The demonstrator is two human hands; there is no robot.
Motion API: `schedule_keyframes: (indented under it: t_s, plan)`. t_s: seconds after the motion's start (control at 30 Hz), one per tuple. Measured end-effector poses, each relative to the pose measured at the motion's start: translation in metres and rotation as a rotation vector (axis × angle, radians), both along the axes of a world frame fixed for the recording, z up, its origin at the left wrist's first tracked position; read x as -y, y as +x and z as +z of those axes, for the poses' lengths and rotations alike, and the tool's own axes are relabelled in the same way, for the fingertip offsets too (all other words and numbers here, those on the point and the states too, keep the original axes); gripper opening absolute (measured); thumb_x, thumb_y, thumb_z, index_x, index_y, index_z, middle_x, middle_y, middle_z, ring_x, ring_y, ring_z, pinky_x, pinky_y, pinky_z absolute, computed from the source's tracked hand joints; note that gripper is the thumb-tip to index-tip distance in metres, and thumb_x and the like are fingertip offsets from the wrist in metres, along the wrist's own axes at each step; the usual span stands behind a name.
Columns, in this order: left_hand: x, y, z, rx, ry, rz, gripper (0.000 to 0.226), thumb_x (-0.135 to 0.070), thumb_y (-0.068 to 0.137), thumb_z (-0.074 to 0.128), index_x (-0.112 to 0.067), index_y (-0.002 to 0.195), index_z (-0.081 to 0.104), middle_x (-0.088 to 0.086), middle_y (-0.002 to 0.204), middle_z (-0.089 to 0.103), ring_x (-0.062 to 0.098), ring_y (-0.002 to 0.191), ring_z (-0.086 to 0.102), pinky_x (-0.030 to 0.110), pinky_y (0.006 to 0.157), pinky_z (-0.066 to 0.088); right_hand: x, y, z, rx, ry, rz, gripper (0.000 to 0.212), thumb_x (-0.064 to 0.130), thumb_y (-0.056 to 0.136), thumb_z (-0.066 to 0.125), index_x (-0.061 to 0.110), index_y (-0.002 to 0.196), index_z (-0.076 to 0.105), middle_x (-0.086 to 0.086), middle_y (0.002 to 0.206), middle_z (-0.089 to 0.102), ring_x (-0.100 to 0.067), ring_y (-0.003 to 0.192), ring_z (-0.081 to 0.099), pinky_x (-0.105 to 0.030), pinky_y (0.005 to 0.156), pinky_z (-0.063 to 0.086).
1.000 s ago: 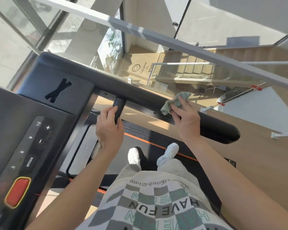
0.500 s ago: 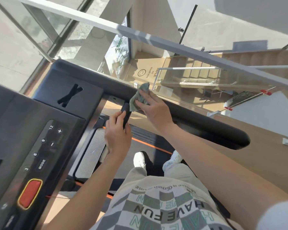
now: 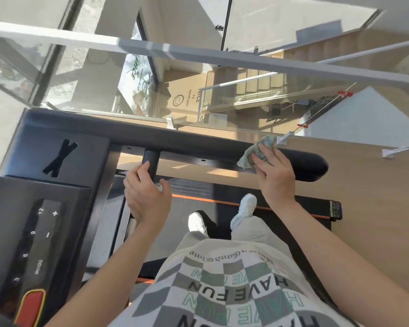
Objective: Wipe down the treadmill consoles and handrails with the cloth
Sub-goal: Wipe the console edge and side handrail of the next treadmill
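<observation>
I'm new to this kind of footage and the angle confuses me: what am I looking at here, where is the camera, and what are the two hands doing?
The camera sits on a person's head and looks down, so you see their own arms and white shoes. They stand on a treadmill belt. At the left is its console with buttons. A black handrail runs across. The right hand presses a greenish cloth onto that rail near its rounded end, fingers laid over it. The left hand grips a short black bar sticking out from the rail.
</observation>
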State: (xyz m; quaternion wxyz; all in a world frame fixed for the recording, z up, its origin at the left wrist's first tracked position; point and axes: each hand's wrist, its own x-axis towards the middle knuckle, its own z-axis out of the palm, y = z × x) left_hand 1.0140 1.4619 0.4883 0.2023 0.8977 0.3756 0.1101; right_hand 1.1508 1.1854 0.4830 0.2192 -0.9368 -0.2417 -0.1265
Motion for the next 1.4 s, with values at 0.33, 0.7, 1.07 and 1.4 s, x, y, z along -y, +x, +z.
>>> schedule_keyframes:
  t_s: [0.33,0.7,1.07,1.4]
  plan:
    - [0.0,-0.001,-0.005,-0.035,0.059,-0.01,0.061,-0.022,0.081,0.074,-0.01,0.137,0.053,0.01,0.127,0.054,0.025,0.107,0.053,0.037,0.08,0.05,-0.019,0.002,0.004,-0.031,0.042,0.099,0.036,0.006,0.085,0.076,0.009,0.12,0.071,-0.01,0.135,0.063,-0.035,0.129,0.055,-0.045,0.11,0.044]
    - [0.026,-0.019,0.009,-0.069,-0.09,0.002,0.06,-0.013,0.084,0.075,-0.013,0.141,0.058,0.011,0.16,0.04,0.033,0.15,0.031,0.052,0.12,0.031,-0.127,0.031,0.017,-0.129,-0.004,0.68,0.029,0.001,0.078,0.081,0.008,0.105,0.078,-0.008,0.131,0.066,-0.041,0.119,0.061,-0.046,0.099,0.052]
    - [0.153,-0.117,0.03,-0.013,-0.337,0.575,0.018,-0.02,0.095,0.065,-0.027,0.11,0.074,-0.011,0.129,0.065,0.014,0.129,0.051,0.04,0.113,0.039,-0.181,-0.016,0.024,-0.324,0.142,1.16,0.016,-0.002,0.082,0.072,0.005,0.094,0.079,-0.009,0.105,0.077,-0.028,0.099,0.071,-0.028,0.092,0.049]
    - [0.227,-0.192,0.06,0.116,-0.362,1.06,0.018,-0.022,0.099,0.062,-0.027,0.112,0.073,-0.013,0.119,0.069,0.008,0.111,0.059,0.028,0.093,0.051,-0.216,-0.107,0.009,-0.221,-0.068,1.411,0.029,0.003,0.093,0.062,0.011,0.118,0.073,-0.009,0.128,0.068,-0.034,0.121,0.058,-0.049,0.107,0.045]
